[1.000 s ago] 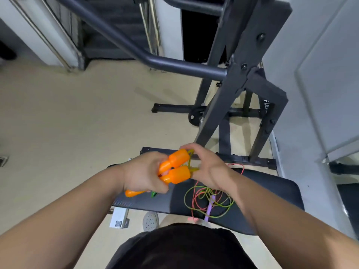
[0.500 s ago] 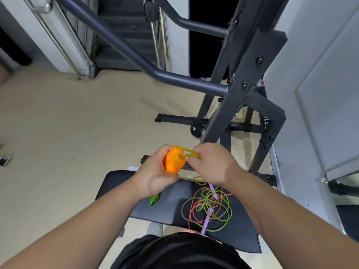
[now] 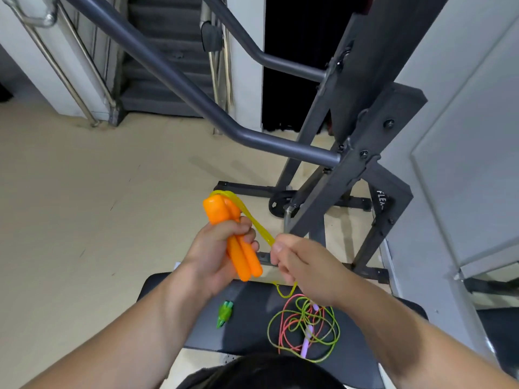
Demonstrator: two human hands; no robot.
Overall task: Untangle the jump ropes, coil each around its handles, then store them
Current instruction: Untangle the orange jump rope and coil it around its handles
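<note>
Above the far edge of the black bench [image 3: 247,332], grips two orange handles [image 3: 245,262] side by side in the left hand [image 3: 213,254], fingers wrapped fully round their middles, thick ends pointing up and away. Pinches a stretch of yellow-green rope [image 3: 252,220] in the right hand [image 3: 303,265], just right of the handles, thumb and curled fingers closed tight on it. Draws that rope in a taut loop from the handle tops down to the pinch, then lets it drop onto the bench. Has, on the bench's right half, a loose tangle [image 3: 280,324] of yellow-green and pink loops around a pale purple handle [image 3: 307,336]. Has, on the bench's left half, well apart from the tangle, a small green piece [image 3: 224,317]. Faces, beyond the bench, a dark steel rack [image 3: 351,164].
</note>
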